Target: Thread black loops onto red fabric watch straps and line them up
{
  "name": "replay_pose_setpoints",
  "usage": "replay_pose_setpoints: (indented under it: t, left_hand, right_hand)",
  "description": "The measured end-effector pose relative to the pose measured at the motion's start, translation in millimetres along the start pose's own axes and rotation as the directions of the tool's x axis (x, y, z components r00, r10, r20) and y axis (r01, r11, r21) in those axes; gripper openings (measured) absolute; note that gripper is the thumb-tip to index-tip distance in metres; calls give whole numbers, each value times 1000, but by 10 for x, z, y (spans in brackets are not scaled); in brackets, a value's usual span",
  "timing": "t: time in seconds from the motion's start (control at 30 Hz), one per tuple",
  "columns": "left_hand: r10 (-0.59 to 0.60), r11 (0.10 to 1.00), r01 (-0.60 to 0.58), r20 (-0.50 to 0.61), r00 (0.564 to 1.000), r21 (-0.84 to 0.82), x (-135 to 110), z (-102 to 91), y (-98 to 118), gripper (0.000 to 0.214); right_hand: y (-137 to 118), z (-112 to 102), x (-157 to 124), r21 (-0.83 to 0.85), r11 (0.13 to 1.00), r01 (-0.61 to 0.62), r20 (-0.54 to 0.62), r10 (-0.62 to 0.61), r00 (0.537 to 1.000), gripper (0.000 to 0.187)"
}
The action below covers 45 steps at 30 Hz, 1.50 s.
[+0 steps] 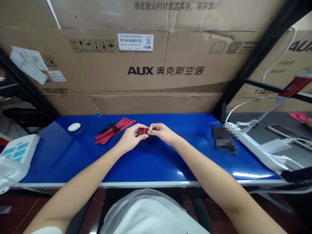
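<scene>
Along the back, boxes (pixel 156 65) stand closed, contents hidden. Blue table (pixel 146 162) sits below them, glossy. Far right edge: power strip (pixel 255 148) with cables, phone (pixel 280 131) beyond it. Far left edge: white device (pixel 17 152), hanging half off the table. My left hand (pixel 130 138) and right hand (pixel 163 132) meet at table centre, fingertips facing each other. Both are pinched tight on one small red strap (pixel 143 131), held between them just above the surface. Strap's long axis runs left-right, one end in each pinch. It looks folded or rolled short, can't tell which. Pile (pixel 113 129) of more red straps with black buckles lies just left of my left hand, long axes slanting up toward the right. Left hand is nearer to it; right hand is apart from it. White puck (pixel 74 127) lies further left, alone.
</scene>
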<state>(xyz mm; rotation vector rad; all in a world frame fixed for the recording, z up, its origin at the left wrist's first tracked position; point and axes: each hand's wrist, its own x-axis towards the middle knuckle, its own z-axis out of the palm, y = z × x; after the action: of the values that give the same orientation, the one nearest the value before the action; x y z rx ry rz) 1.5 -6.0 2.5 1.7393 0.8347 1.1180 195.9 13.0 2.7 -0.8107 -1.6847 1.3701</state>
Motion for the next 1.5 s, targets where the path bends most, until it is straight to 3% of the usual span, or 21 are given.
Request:
replay_pose_setpoints:
  t: [0.1,0.23,0.37,0.47,0.57,0.73,0.87,1.1,1.37,1.5]
  left_hand:
    - [-7,1000,8,-49,999,17,15,-9,25,38]
    - [-2,1000,3,-135,991,2,33,-25,42,42]
    - [18,1000,-19,-139,990,-5,43,-40,26,44]
    - [67,998,-62,-168,984,33,47,-58,23,42]
    - [26,1000,-25,-172,985,11,41,-75,36,43]
    - [-71,995,63,-113,991,-75,38,-72,29,40]
    - [-85,993,71,-157,984,-96,59,-54,3,34]
    - [-118,988,99,-179,977,-116,62,-47,-23,36]
    - [-196,979,176,-250,948,-104,73,-176,-51,37]
    - [-180,984,170,-238,954,-63,99,-219,-131,32]
  right_hand:
    - [-9,6,-10,-91,991,101,-63,-107,992,19]
    - [-77,34,-49,-344,871,352,-35,-386,922,45]
    - [-98,83,-62,-465,773,432,7,-484,875,32]
    - [-79,93,-57,-499,779,381,-55,-467,883,27]
    - [-60,76,-51,-515,788,336,-90,-440,893,26]
    - [-46,59,-49,-576,743,340,-70,-459,886,25]
    - [-52,90,-54,-627,697,348,-39,-474,880,26]
    - [-63,106,-56,-602,733,318,-33,-421,907,26]
    - [-38,-97,-57,-725,646,240,-29,-377,926,29]
    - [-22,-205,-24,-783,583,219,16,-333,943,30]
